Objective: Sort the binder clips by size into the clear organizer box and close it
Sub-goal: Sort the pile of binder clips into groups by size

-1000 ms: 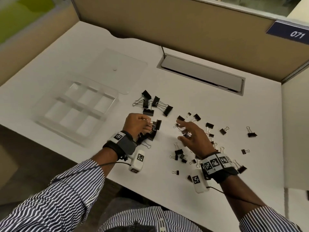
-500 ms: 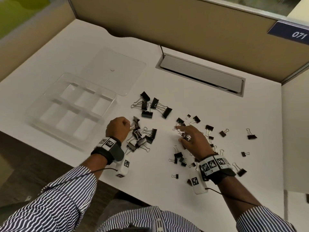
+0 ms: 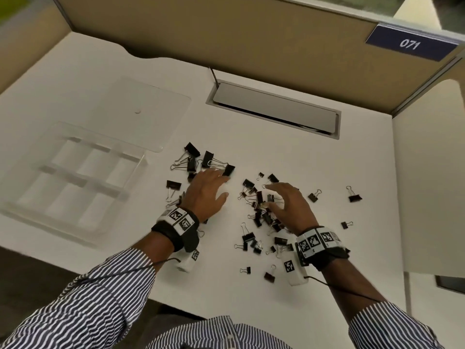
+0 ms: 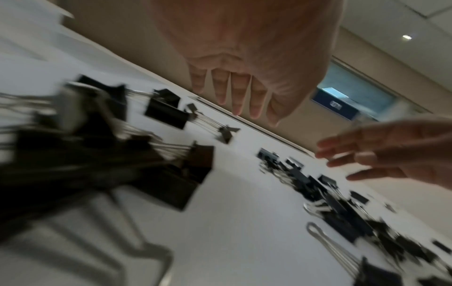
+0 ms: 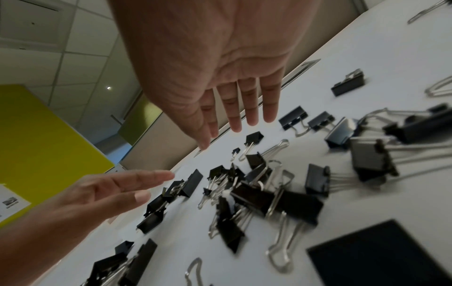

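Black binder clips of several sizes lie scattered on the white desk. A group of large clips (image 3: 192, 159) lies at the back, and a pile of mixed clips (image 3: 261, 207) sits in the middle. My left hand (image 3: 210, 190) hovers flat, fingers straight, between the two groups and holds nothing (image 4: 244, 91). My right hand (image 3: 286, 205) spreads its fingers over the mixed pile (image 5: 257, 185) and grips nothing (image 5: 234, 104). The clear organizer box (image 3: 75, 182) stands open at the left with bare compartments, its lid (image 3: 141, 112) lying flat behind it.
A grey cable hatch (image 3: 274, 109) is set into the desk (image 3: 377, 248) at the back. Tan partition walls (image 3: 226, 36) close the back and right sides. Single small clips (image 3: 354, 196) lie at the far right. The desk's front edge runs under my forearms.
My left hand opened from a curled grip and moved right and forward toward the large clips. My right hand spread its fingers over the mixed pile. Clips near the left hand shifted.
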Available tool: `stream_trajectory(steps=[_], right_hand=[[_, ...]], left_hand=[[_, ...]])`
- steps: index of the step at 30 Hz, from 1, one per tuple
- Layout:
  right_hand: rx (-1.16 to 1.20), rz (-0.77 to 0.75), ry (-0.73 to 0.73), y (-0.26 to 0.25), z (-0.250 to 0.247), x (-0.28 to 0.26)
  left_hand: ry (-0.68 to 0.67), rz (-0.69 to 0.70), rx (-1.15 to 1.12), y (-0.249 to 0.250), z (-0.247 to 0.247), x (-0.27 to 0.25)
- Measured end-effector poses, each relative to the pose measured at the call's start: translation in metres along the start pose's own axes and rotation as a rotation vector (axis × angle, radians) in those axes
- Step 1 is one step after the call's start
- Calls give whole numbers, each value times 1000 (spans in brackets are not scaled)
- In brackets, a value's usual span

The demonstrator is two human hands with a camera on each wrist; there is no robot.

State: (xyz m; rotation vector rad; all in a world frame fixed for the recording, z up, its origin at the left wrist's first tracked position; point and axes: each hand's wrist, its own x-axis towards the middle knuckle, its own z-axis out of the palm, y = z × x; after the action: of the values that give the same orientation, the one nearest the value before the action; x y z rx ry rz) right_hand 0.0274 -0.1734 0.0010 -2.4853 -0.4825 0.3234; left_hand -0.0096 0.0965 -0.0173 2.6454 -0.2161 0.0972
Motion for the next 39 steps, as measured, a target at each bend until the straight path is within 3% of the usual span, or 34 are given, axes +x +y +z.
stream_trajectory(steps=[3,5,8,16,19,22,27,31,34,36,39], right_hand=[[9,19,7,15,-5,0],[1,29,-2,24,-7,1],[-4,56,5,33,-11,2],[-16,110,19,47,-23,13],[-53,88,-5,46,-28,18],[-81,-11,-127,38,-30,25],[-142,-41,-294,30,-21,35],[-280,43,-240,32,-19,36],[-291,51,-88,33,-25,36],[-268,49,-25,34,-27,39],[-265,52,-68,39,-24,46]], left_hand=[[-213,52,151,19,11,14],[-335,14,278,25,16,21],[-396,-73,348,19,21,33],[-376,-139,409,-5,13,71],[-256,22,219,3,16,71],[-219,205,84,18,27,68],[-248,227,184,31,42,69],[-239,95,236,27,39,67],[-237,10,238,21,33,64],[-255,26,228,14,27,61],[-290,106,212,4,23,58]])
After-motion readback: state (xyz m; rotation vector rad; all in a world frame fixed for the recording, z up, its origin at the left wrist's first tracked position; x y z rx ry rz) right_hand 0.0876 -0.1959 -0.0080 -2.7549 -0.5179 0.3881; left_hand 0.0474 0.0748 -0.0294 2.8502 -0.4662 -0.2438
